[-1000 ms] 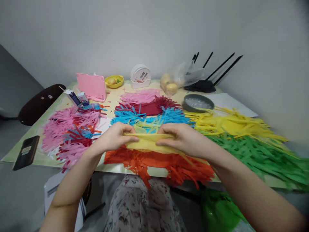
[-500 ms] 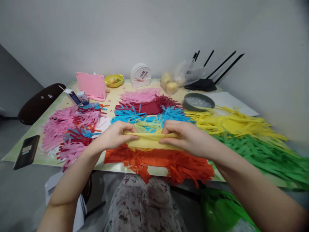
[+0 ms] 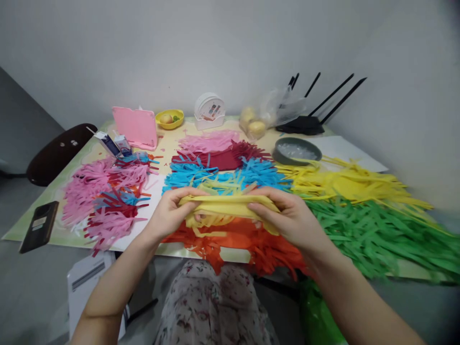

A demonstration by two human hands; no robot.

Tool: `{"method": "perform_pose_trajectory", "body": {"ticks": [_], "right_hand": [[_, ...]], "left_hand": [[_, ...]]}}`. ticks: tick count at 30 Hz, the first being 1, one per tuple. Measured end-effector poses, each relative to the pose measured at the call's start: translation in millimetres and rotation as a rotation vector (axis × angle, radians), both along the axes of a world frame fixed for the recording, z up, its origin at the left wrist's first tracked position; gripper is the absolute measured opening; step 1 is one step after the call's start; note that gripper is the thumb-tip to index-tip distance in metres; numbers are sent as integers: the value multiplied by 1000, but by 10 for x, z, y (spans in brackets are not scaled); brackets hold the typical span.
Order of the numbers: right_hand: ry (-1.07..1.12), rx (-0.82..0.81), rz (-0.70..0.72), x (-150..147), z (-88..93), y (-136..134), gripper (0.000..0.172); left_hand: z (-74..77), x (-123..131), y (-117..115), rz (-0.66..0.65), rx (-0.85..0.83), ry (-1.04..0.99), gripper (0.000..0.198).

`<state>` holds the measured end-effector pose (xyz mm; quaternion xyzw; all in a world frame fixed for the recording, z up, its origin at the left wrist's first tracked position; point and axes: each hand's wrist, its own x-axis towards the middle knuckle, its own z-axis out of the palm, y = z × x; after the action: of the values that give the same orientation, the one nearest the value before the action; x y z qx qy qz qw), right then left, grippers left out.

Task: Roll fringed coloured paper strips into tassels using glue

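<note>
Both my hands grip a yellow fringed tissue-paper sheet [image 3: 223, 205], stretched between them above the table. My left hand [image 3: 176, 211] pinches its left end, thumb on the near side. At the other end, my right hand [image 3: 283, 213] pinches it the same way. Some of the sheet's cut strips stick out on the far side and others hang below. Under it lies an orange fringed sheet [image 3: 233, 234] at the table's front edge. Just beyond are a blue fringed sheet [image 3: 262, 175], a dark red one [image 3: 226, 160] and a pink one [image 3: 212, 140].
Pink, red and blue fringe bundles [image 3: 89, 184] lie left, near a phone [image 3: 39, 226], drink cartons [image 3: 108, 143] and a pink tablet case [image 3: 134, 125]. On the right are yellow strips [image 3: 352, 184], green strips [image 3: 370, 235], a grey bowl [image 3: 296, 151] and a black router [image 3: 302, 125].
My hands have moved slightly apart, and the yellow sheet's folded band looks wider and turned more toward me. Loose yellow strips now hang below it.
</note>
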<state>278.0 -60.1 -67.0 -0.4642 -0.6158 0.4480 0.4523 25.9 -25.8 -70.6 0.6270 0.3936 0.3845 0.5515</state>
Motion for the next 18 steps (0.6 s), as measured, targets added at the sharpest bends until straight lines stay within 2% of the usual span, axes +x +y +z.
{"method": "perform_pose_trajectory", "body": {"ticks": [2, 5, 9, 15, 18], "right_hand": [[102, -18, -21, 0, -80, -35, 12], [245, -28, -16, -9, -175, -71, 4], [367, -7, 32, -47, -255, -79, 18], [396, -44, 59, -85, -339, -66, 16], [265, 77, 62, -81, -358, -61, 18]], "left_hand": [[-75, 11, -38, -1, -43, -101, 21], [-120, 12, -80, -34, 24, -170, 14], [-112, -16, -104, -63, 120, -152, 17], [-123, -90, -111, -130, 245, -27, 21], [-128, -79, -112, -101, 224, 42, 29]]}}
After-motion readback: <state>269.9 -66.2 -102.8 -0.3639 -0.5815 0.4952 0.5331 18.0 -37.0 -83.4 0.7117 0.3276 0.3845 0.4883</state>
